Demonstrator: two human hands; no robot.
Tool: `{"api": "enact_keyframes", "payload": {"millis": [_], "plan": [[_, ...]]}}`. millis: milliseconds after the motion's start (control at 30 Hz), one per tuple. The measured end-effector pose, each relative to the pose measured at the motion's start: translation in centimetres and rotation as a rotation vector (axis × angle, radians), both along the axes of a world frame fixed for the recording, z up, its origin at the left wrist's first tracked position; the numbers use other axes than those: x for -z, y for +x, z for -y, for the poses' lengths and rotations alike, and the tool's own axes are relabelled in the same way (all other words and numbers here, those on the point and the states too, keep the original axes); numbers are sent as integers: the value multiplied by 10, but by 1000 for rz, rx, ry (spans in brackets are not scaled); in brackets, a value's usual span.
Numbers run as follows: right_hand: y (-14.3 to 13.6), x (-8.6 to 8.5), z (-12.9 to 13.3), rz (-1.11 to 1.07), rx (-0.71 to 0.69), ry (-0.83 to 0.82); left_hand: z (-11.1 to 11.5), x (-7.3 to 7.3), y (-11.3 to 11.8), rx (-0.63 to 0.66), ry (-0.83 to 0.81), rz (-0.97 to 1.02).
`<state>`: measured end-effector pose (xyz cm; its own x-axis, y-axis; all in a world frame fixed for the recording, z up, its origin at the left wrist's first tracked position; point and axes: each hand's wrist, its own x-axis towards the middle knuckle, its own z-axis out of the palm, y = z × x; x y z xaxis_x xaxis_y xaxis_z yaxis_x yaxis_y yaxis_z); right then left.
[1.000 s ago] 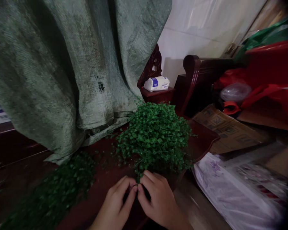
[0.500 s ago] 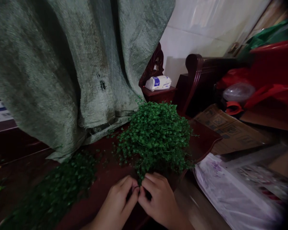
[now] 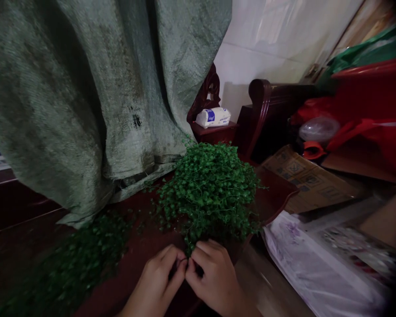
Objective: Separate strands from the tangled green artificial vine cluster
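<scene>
Both hands meet at the near side of a bushy heap of small-leaved green plants (image 3: 211, 189) on a dark red wooden table (image 3: 141, 251). My left hand (image 3: 158, 275) is closed in a pinch, thumb against forefinger, on a thin dark plant stem. Right beside it, almost fingertip to fingertip, my right hand (image 3: 213, 273) pinches too. A trailing sprig of the heap runs down to where the fingers meet. Most of what lies between the fingertips is hidden. A second, darker pile of the same greens (image 3: 72, 264) spreads at the left.
A large grey-green woven sack (image 3: 128, 88) hangs or stands behind the greens. Farther back are a tissue pack (image 3: 214, 117) and a carved wooden armrest (image 3: 260, 105). On the right are a flattened cardboard box (image 3: 310, 180), red bags (image 3: 366, 110) and a white flowered plastic cover (image 3: 303, 259).
The whole view has shifted slightly, so things sit a little farther left and lower. Both hands keep their pinch at the near edge of the heap, with hardly any movement.
</scene>
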<state>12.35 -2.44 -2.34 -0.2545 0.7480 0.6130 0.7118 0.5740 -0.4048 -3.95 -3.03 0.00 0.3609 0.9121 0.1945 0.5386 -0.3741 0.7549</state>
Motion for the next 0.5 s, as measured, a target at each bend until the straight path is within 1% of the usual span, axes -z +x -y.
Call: {"api": "enact_keyframes", "payload": {"millis": [100,200,267,333,400,500], "plan": [[1,3,-2,-16,34,-1,3,-2,0,-12,44,-32],[4,5,-4,-49,85,0,10,-4,0,39,158,-94],[6,4,-4,-65,80,-5,13,-5,-1,96,238,-105],[8,1,-4,-72,46,-9,14,-5,-1,116,273,-74],[8,-3,-3,-82,17,-6,12,-5,-1,73,247,-8],[7,-5,-4,-112,9,19,6,-4,-2,-52,152,89]]}}
